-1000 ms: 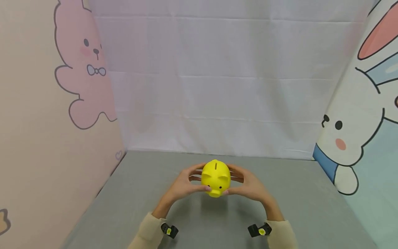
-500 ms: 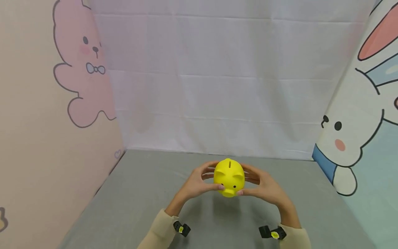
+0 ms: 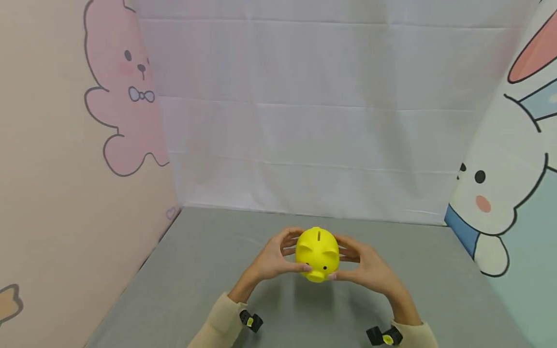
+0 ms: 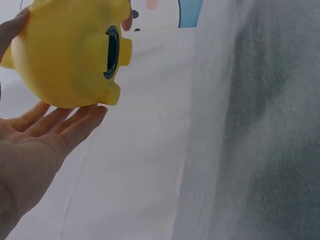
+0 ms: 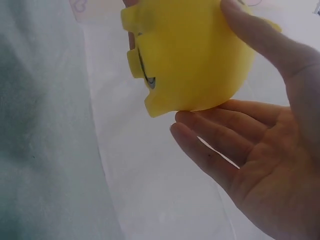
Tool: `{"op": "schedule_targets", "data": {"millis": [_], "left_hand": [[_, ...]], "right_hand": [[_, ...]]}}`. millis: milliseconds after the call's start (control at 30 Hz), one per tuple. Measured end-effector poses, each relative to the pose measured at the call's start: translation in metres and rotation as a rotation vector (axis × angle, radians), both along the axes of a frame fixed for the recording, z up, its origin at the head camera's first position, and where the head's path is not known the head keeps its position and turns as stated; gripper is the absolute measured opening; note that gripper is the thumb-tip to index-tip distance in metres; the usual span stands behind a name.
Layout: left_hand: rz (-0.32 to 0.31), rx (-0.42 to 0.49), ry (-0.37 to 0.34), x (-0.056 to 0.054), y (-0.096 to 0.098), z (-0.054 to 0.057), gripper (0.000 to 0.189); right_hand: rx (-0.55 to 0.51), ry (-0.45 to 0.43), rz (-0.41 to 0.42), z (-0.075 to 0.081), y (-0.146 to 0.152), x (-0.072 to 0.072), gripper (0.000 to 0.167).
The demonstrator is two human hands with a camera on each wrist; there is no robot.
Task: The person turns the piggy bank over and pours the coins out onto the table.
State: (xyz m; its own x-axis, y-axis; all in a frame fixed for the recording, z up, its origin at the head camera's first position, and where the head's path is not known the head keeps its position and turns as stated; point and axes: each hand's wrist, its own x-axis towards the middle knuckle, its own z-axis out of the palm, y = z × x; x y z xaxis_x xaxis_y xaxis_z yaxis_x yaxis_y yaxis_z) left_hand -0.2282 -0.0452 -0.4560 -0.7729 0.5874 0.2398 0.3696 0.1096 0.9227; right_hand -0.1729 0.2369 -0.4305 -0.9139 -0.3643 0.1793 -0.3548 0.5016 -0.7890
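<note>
A yellow piggy bank is held up over the grey table, its snout toward the head camera and its coin slot on top. My left hand grips its left side, thumb by the snout and fingers behind. On the opposite side my right hand holds it the same way, thumb tip beside the snout. In the left wrist view, a dark round plug shows in the belly of the piggy bank, between its stubby feet. The right wrist view shows the fingers of my right hand against the bank's back.
The grey tabletop carries the shadows of both arms and the bank. A white cloth hangs behind it. Printed walls stand left and right, with a pink bear and a white rabbit. Each wrist wears a small black camera.
Both hands and the piggy bank shifted right in the head view, then dropped slightly. The bank stays between the hands throughout. The head view itself has moved a little.
</note>
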Motion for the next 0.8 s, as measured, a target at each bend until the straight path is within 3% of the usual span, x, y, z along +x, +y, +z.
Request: {"op": "schedule_targets", "data": {"millis": [333, 533, 667, 800], "left_hand": [[-0.066, 0.024, 0.046, -0.001, 0.0, 0.004, 0.085], [-0.02, 0.0, 0.109, -0.002, -0.003, 0.007, 0.084], [0.001, 0.01, 0.111, 0.0, -0.003, 0.009, 0.081], [0.013, 0.022, 0.082, 0.002, -0.004, 0.011, 0.078]], "right_hand": [[-0.02, 0.03, -0.038, 0.004, -0.006, 0.005, 0.082], [-0.015, 0.053, 0.011, 0.005, -0.009, 0.005, 0.076], [-0.041, 0.096, 0.053, 0.006, -0.012, 0.004, 0.086], [-0.042, 0.193, 0.09, 0.004, -0.017, 0.004, 0.103]]}}
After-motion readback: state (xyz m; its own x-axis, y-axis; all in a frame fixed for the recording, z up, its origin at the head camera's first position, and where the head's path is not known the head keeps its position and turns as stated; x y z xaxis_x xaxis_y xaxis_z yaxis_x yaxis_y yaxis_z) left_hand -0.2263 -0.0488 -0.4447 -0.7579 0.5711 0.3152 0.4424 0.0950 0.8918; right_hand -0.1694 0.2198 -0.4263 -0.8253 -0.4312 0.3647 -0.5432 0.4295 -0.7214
